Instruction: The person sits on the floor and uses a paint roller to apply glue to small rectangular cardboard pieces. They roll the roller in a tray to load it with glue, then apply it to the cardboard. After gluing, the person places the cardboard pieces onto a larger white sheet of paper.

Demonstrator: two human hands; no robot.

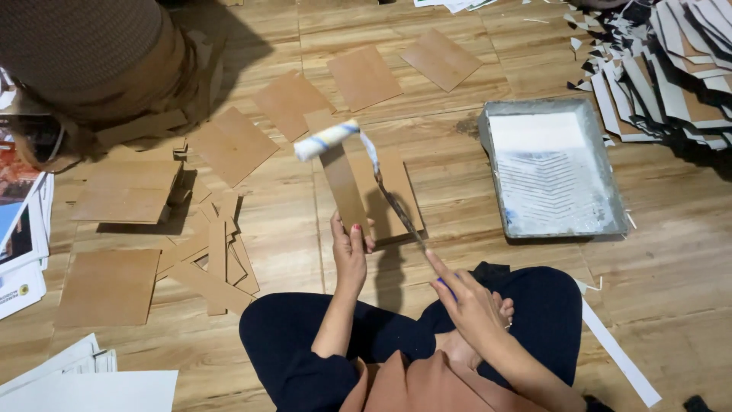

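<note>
Your left hand pinching a brown strip mid-frame, your right hand closed on a roller handle, tray at right on the floor

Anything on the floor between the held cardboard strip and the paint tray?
Head view: only bare wood floor between the strip and the tray; the roller passes above the strip.

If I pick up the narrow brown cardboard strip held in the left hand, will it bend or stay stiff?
The narrow brown cardboard strip probably stays stiff: it stands straight though the left hand grips only its lower end. It looks thin, so likely light. Roller pressure might flex it.
</note>
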